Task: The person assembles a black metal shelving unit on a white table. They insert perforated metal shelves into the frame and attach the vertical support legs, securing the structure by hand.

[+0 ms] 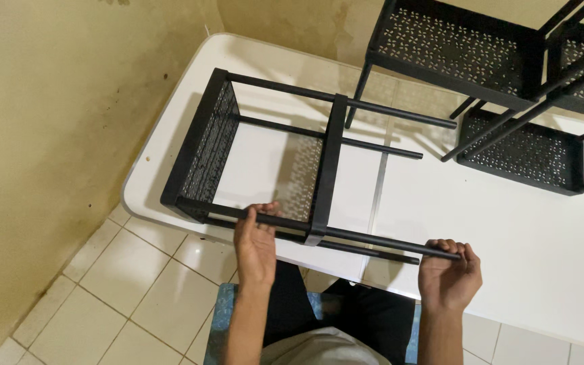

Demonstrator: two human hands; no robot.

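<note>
Hands [257, 243] [449, 274], 2, gripping 1 rack pole [359, 238].

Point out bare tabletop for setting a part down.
Free: the white table right of the right hand, below the assembled shelf. Crowded: left half under the lying rack, gripped by the left hand; far-right corner.
</note>
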